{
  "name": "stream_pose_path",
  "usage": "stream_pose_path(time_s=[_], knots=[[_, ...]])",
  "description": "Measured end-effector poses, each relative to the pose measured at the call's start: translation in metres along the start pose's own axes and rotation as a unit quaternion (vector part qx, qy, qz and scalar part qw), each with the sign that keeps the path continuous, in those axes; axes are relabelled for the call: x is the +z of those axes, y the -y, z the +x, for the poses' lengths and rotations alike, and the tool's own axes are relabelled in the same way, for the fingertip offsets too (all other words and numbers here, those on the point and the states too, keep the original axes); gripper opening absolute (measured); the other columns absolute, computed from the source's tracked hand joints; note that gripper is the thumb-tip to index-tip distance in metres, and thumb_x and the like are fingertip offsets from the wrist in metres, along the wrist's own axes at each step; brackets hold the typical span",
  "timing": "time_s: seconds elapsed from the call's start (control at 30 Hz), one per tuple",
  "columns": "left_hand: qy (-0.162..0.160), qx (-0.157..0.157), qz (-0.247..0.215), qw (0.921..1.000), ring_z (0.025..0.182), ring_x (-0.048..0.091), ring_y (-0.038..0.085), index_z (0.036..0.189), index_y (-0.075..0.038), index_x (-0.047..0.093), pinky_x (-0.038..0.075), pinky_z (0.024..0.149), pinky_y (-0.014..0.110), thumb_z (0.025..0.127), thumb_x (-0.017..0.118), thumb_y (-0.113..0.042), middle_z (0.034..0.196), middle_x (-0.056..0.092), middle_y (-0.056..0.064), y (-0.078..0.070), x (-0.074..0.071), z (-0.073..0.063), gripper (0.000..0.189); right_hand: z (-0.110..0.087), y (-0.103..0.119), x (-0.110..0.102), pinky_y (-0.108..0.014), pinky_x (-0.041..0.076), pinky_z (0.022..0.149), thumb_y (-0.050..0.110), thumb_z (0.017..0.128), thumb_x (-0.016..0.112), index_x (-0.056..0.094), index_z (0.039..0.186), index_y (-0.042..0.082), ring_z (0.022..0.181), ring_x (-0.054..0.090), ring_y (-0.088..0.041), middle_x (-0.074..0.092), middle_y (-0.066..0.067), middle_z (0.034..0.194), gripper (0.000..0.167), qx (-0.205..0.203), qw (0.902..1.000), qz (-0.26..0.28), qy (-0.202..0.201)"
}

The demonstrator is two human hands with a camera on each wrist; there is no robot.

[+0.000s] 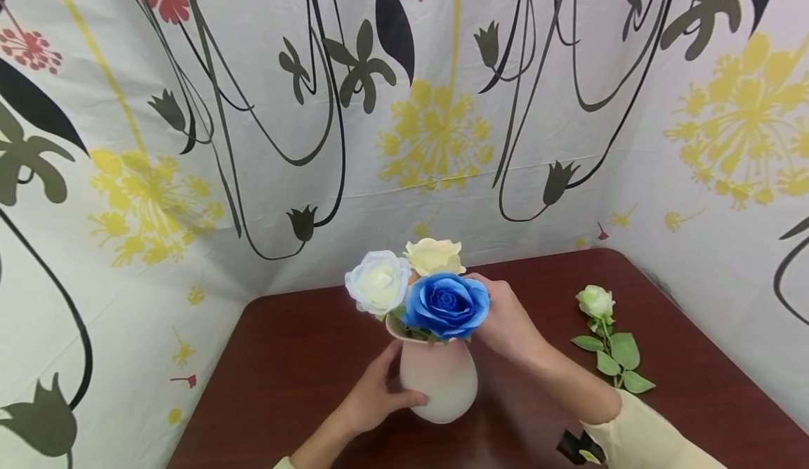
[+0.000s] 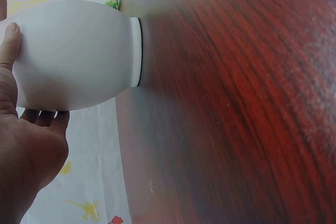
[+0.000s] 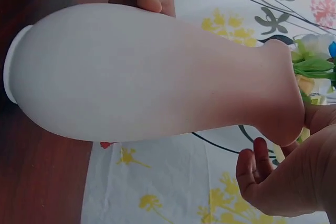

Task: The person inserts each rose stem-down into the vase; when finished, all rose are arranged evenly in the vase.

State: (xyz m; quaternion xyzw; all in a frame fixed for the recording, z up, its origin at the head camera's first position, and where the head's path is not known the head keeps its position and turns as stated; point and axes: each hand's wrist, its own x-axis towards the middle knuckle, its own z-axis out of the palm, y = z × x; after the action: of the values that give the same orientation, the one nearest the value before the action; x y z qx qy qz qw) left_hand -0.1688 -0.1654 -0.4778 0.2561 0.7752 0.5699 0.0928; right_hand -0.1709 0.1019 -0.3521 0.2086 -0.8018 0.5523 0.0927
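Note:
A pale, pinkish-white vase [image 1: 437,378] stands upright on the table. Its mouth holds a white rose [image 1: 378,283], a cream rose [image 1: 435,257] and a blue rose [image 1: 446,305]. My left hand [image 1: 373,393] grips the vase's body from the left, thumb across the front and fingers round the far side. Beside the rim, my right hand [image 1: 508,318] reaches in behind the blue rose. In the right wrist view that right hand [image 3: 294,177] meets the rim near green stems [image 3: 313,65]. The rim and flowers hide some of its fingertips, so what they hold is unclear.
A white-green rose [image 1: 596,303] with a leafy stem lies on the right of the dark red wooden table [image 1: 303,357]. Flower-patterned cloth [image 1: 253,104] hangs behind and at both sides. A small black object [image 1: 576,446] is by the right sleeve.

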Motion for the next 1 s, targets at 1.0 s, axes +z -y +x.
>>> stream_pose_path(time_s=[1.0], knots=[[0.001, -0.009, 0.003, 1.0000, 0.143, 0.049, 0.019, 0.163, -0.035, 0.035, 0.041, 0.120, 0.047, 0.094, 0.085, -0.031, 0.157, 0.050, -0.010, -0.001, 0.000, 0.001, 0.086, -0.042, -0.096, -0.135, -0.028, 0.054, 0.102, 0.004, 0.110, 0.057, 0.066, 0.142, 0.008, 0.125, 0.068, -0.015, 0.071, -0.003, 0.138, 0.034, 0.097, 0.9319, 0.348, -0.032]])
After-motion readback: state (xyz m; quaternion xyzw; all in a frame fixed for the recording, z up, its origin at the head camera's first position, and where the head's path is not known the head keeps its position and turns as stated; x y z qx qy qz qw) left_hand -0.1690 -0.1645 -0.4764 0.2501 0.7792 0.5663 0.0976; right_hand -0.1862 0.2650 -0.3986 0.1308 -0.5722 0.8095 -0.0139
